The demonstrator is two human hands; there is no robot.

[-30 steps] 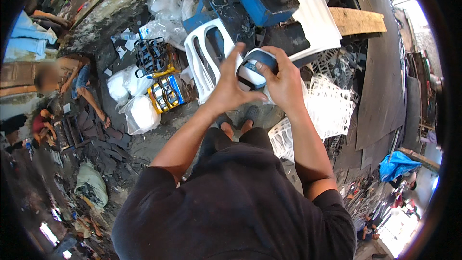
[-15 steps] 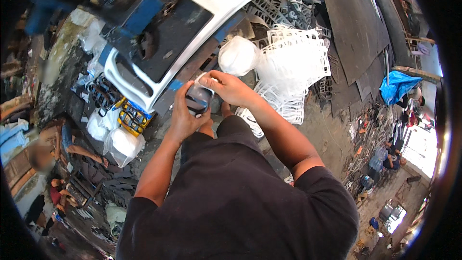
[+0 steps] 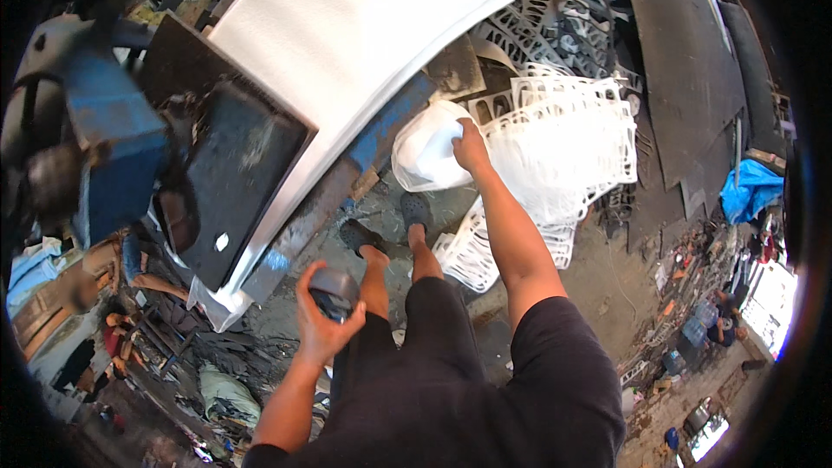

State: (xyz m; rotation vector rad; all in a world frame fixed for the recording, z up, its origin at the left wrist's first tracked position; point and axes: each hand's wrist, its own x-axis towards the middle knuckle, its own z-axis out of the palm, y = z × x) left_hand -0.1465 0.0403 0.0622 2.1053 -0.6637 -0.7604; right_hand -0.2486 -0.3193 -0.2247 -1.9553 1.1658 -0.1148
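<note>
My left hand (image 3: 322, 321) is closed around a dark grey, hollow, rounded piece with thin walls (image 3: 334, 293), held low beside my left leg. My right arm stretches forward, and my right hand (image 3: 471, 147) is at the mouth of a white plastic bag (image 3: 406, 156). Its fingers pinch a smooth, bluish-white flat piece (image 3: 440, 149) inside the bag; the fingertips are partly hidden. Right of the bag lies a pile of white sheets with rows of cut-out holes (image 3: 555, 152).
A stack of large white sheets (image 3: 347, 35) lies on a bench at the front left, beside a black board (image 3: 247, 169) and a blue machine part (image 3: 121, 143). Dark sheets (image 3: 685, 61) lean at the right. Two people sit at the far left.
My hands have parted. The right has reached forward to the white bag, while the left has drawn back and down with the dark hollow piece. The view has shifted.
</note>
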